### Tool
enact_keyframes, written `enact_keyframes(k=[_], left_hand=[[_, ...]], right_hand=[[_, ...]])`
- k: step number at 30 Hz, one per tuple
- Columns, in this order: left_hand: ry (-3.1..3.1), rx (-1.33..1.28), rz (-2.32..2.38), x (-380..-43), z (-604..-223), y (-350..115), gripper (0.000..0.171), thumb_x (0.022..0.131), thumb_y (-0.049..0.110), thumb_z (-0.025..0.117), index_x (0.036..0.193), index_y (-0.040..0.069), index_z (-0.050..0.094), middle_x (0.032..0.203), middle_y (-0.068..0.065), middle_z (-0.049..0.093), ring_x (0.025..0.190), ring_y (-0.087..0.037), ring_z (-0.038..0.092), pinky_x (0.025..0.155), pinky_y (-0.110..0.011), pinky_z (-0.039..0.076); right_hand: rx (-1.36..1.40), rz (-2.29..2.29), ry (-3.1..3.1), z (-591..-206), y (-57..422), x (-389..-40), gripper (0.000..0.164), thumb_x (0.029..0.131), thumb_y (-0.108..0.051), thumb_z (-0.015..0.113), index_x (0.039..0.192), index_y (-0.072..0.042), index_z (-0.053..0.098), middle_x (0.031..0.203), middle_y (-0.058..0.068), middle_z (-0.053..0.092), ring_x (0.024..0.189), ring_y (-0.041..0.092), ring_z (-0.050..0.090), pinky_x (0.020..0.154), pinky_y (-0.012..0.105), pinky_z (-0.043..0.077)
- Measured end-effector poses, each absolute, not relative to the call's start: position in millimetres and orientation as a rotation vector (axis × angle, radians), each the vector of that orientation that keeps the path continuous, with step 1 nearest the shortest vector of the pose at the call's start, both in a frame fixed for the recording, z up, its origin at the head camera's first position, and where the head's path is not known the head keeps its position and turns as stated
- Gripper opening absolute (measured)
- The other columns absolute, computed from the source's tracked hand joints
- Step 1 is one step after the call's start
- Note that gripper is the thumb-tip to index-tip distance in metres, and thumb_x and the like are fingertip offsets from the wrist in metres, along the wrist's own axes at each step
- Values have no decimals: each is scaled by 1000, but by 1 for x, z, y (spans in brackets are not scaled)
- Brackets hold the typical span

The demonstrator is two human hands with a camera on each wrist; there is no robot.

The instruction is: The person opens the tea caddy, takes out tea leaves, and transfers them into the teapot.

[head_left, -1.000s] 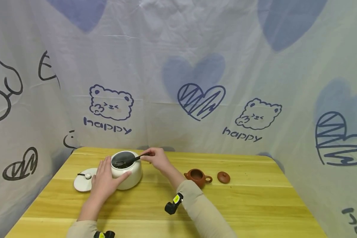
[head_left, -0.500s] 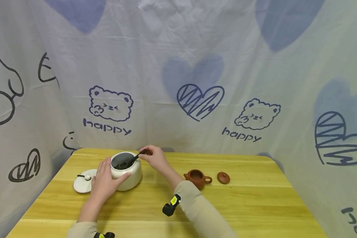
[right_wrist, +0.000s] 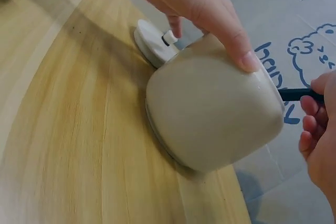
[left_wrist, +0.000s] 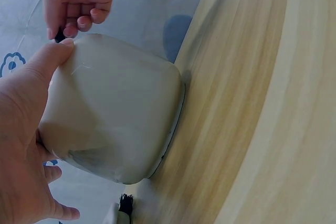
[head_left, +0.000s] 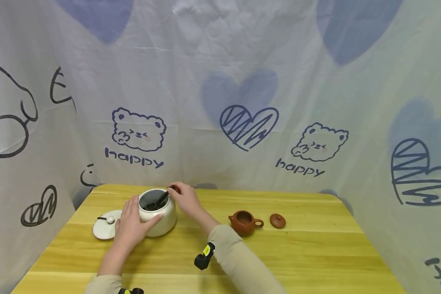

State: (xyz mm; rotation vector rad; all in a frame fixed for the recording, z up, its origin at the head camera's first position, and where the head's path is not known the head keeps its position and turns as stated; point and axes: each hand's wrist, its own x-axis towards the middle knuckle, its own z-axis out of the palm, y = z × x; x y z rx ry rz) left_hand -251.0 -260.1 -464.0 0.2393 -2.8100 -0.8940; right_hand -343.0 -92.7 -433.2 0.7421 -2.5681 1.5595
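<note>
A white jar (head_left: 164, 223) stands uncovered on the wooden table, with dark loose contents inside. My left hand (head_left: 130, 226) holds it from the left, thumb across the front near the rim and fingers along the far left side. Over the jar's right rim, my right hand (head_left: 186, 201) pinches the handle of a black spoon (head_left: 163, 198). The spoon slants down into the mouth, its bowl among the dark contents. From the right wrist, the black handle (right_wrist: 294, 94) shows between the rim and the fingers.
Left of the jar lies its white lid (head_left: 103, 231), knob up. A small brown teapot (head_left: 242, 227) stands uncovered to the right, beside its round lid (head_left: 277, 221). A printed cloth (head_left: 191, 163) hangs behind the wooden table (head_left: 308, 253).
My right hand has shifted left, closer to the jar's rim. The spoon now stands steeper and reaches further into the jar. My left hand keeps its hold on the jar.
</note>
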Motion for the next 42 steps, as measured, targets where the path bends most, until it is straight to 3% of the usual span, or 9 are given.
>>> enact_keyframes(k=[5, 11, 19, 27, 42], left_hand=[[-2799, 243, -900, -251, -465, -259, 120, 79, 75, 59, 155, -1, 4, 160, -29, 12, 147, -49, 10, 108, -77, 13], [-2803, 251, -907, -250, -464, -260, 119, 80, 74, 58, 156, 0, 4, 160, -28, 12, 148, -48, 9, 109, -76, 14], [-2792, 241, -892, -251, -462, -261, 119, 80, 73, 59, 156, 0, 5, 160, -29, 14, 147, -49, 10, 108, -76, 15], [-2801, 242, -899, -250, -464, -260, 119, 80, 74, 58, 156, 1, 3, 160, -28, 12, 148, -48, 8, 109, -76, 14], [-2789, 245, -895, -251, -464, -259, 118, 80, 73, 60, 155, 0, 7, 159, -30, 15, 147, -50, 11, 108, -77, 16]], right_hand=[[832, 1335, -2526, -436, -94, -343, 23, 98, -16, 56, 113, -6, 71, 100, 7, 70, 80, 8, 54, 70, 15, 45], [858, 1234, -2341, -436, -92, -344, 13, 91, -9, 61, 98, -4, 71, 86, 7, 68, 71, 9, 53, 63, 11, 42], [998, 1014, -2268, -431, -91, -342, 7, 84, -6, 63, 90, -6, 66, 82, 4, 66, 78, 14, 54, 70, 14, 41], [975, 1287, -2439, -430, -92, -343, 8, 86, -6, 62, 91, -3, 68, 78, 8, 64, 70, 6, 48, 64, 11, 38], [980, 1332, -2642, -423, -85, -347, 9, 91, -17, 65, 94, -10, 70, 79, -1, 61, 69, 3, 47, 60, 13, 39]])
